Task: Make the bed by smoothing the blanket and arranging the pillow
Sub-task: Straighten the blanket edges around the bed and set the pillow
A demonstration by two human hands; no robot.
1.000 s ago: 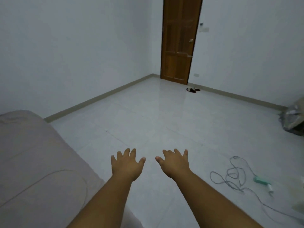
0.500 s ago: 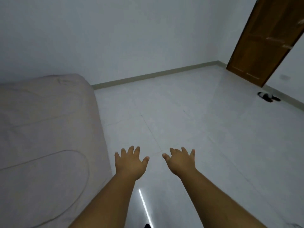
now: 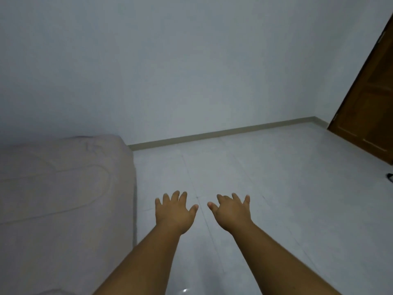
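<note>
A bed covered by a pale beige blanket (image 3: 63, 199) fills the lower left of the head view; its far corner is rounded and a curved seam runs across the top. No pillow is in view. My left hand (image 3: 173, 211) is stretched out palm down with fingers spread, over the floor just right of the bed's edge, touching nothing. My right hand (image 3: 231, 211) is held out beside it, fingers spread too, and holds nothing.
White tiled floor (image 3: 265, 188) stretches right of the bed to a plain wall with a beige skirting (image 3: 212, 135). A brown wooden door (image 3: 370, 116) stands at the right edge, with a dark slipper (image 3: 390, 177) on the floor near it.
The view has swung left: the door slid to the right edge, the cable on the floor left the frame, and more of the bed shows. Both hands stay outstretched and empty.
</note>
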